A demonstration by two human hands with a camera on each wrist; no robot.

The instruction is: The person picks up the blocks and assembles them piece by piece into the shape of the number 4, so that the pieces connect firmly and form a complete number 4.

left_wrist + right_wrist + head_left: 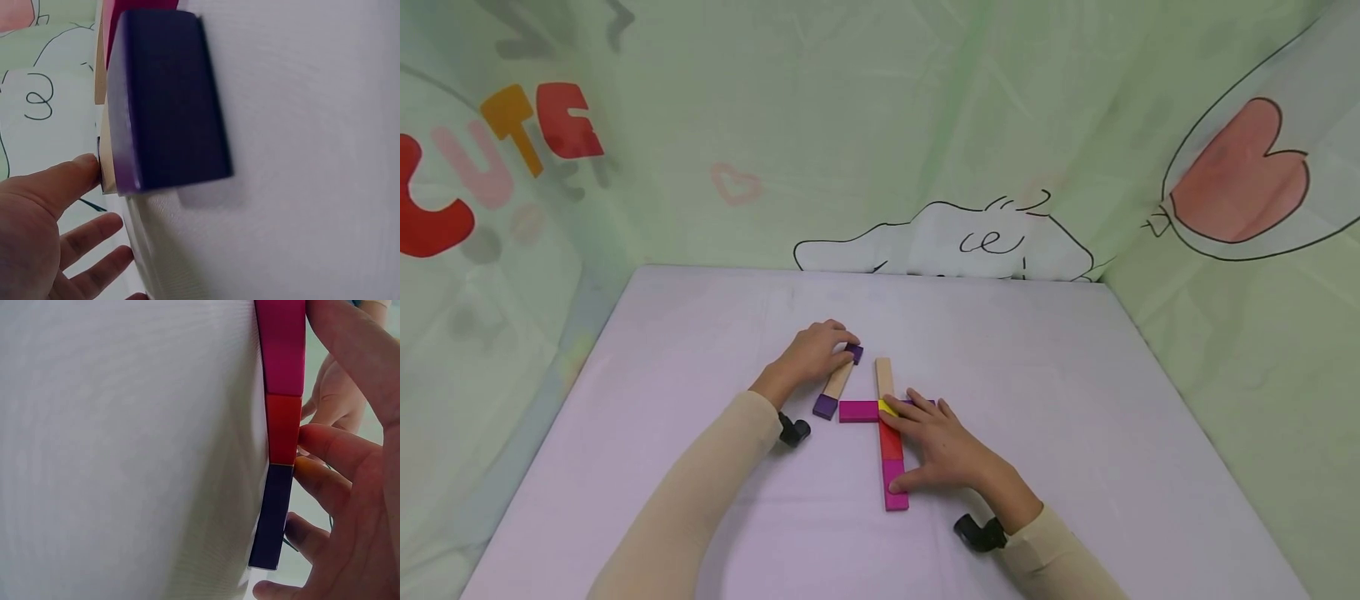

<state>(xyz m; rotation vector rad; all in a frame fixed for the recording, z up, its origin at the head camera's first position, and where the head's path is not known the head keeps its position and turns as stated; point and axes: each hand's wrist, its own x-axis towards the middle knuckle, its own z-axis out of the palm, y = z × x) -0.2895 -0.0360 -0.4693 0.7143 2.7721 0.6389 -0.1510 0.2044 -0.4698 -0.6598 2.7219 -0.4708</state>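
My left hand (811, 353) pinches a purple block (854, 352) between thumb and forefinger, at the far end of a slanted row. A bare wooden block (838, 381) and another purple block (825, 407) continue that row; this nearer one looms large in the left wrist view. My right hand (946, 448) rests on a cross of blocks, thumb on the lower magenta block (896, 495) and fingertips by the yellow block (886, 407). The cross also has a red block (891, 442), a magenta left arm (858, 412), a wooden top (883, 377) and a partly covered purple right arm (273, 515).
Everything lies flat on a pale cloth-covered table (700, 317). Behind and beside it hang light printed curtains (850, 108) with letters and hearts. Black wrist cameras (979, 532) sit under both wrists. The slanted row stands just left of the cross.
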